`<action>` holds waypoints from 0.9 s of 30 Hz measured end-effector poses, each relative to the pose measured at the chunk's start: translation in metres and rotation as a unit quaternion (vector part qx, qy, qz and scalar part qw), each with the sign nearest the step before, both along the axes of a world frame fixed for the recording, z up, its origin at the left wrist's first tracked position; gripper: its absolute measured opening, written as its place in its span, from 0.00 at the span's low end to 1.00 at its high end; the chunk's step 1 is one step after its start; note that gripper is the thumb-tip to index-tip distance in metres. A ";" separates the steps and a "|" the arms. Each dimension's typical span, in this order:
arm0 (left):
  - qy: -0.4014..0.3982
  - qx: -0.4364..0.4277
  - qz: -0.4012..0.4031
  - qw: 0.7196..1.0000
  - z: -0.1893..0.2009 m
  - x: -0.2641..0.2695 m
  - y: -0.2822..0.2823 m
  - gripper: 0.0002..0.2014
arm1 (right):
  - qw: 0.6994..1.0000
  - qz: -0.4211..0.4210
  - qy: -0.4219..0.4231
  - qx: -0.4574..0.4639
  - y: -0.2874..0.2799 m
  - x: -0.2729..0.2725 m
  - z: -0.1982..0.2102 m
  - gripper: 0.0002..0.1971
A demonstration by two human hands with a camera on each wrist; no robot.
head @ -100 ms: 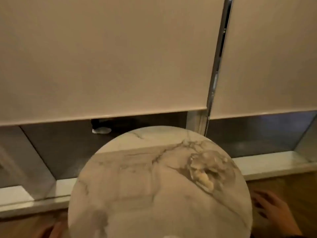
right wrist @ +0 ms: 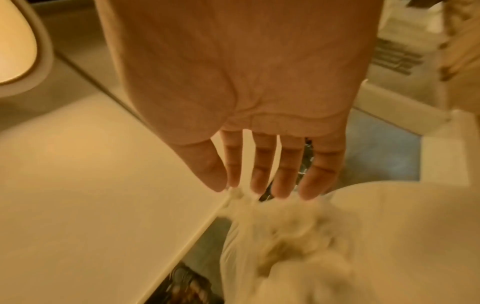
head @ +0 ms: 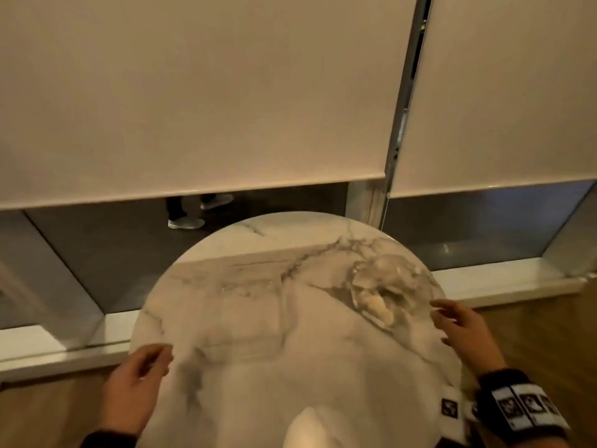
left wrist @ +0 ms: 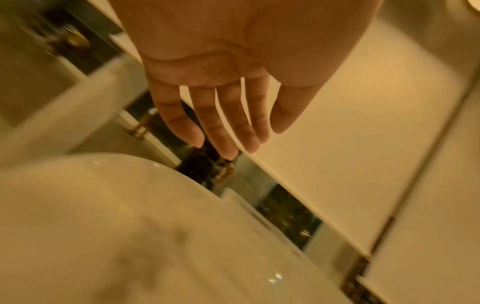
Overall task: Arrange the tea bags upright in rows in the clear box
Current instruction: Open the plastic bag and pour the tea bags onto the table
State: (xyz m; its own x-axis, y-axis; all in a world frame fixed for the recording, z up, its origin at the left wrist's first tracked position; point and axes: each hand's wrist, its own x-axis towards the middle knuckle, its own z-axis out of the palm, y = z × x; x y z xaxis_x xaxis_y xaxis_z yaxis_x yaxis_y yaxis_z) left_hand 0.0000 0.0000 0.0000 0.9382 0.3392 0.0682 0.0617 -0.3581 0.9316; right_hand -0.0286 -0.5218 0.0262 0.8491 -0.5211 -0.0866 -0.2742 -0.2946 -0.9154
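1. Head view: I look down on a round marble bench [head: 290, 334]. On its far right part lies a clear plastic bag [head: 384, 286] with pale, crumpled contents; they may be the tea bags, but it is too blurred to tell. My left hand [head: 132, 386] is at the bench's near left edge, fingers loosely bent, its grip holding nothing. My right hand [head: 465, 331] is at the right edge, just beside the bag, fingers spread and reaching toward it, grip wide and holding nothing. A dark wrist band [head: 520, 405] with black-and-white markers wraps my right wrist. A pale rounded shape [head: 310, 428] sits at the near edge of the bench; I cannot tell what it is. Behind the bench hang two beige roller blinds [head: 193, 92], and below the left one a pair of shoes [head: 185, 223] shows beyond the glass.

2. Left wrist view: my left hand [left wrist: 221, 82] shows its palm with fingers [left wrist: 226, 123] nearly straight and close together, grip wide, touching nothing. The bench [left wrist: 130, 226] curves below it, blurred.

3. Right wrist view: my right hand [right wrist: 233, 102] is flat, fingers [right wrist: 262, 164] straight and slightly apart, grip wide. Their tips are just above the knotted top of the bag [right wrist: 285, 236]; whether they touch it, I cannot tell. The bag rests on the bench [right wrist: 415, 226].
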 end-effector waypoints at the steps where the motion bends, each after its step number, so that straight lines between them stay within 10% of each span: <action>1: -0.011 0.011 -0.024 1.000 0.008 0.007 -0.022 0.08 | 0.999 0.016 0.012 -0.043 0.011 0.009 0.002 0.14; 7: -0.010 0.008 -0.202 0.979 0.010 0.022 -0.126 0.07 | 0.989 -0.040 0.023 -0.142 0.030 0.054 0.003 0.50; 13: 0.019 0.044 -0.271 0.961 0.025 0.021 -0.171 0.05 | 0.983 -0.004 0.011 -0.183 0.027 0.086 0.009 0.12; 27: -0.015 0.005 -0.285 0.958 0.029 -0.010 -0.193 0.17 | 0.962 0.187 -0.145 0.134 0.143 0.012 -0.006 0.07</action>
State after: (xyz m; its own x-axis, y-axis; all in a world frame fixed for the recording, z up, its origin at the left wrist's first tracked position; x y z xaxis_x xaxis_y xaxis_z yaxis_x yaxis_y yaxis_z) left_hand -0.0100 -0.1928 0.0285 0.9684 -0.2288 0.0991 -0.1740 -0.3353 0.9259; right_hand -0.0161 -0.3783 0.0206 0.9816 -0.1665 0.0939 0.0841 -0.0647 -0.9943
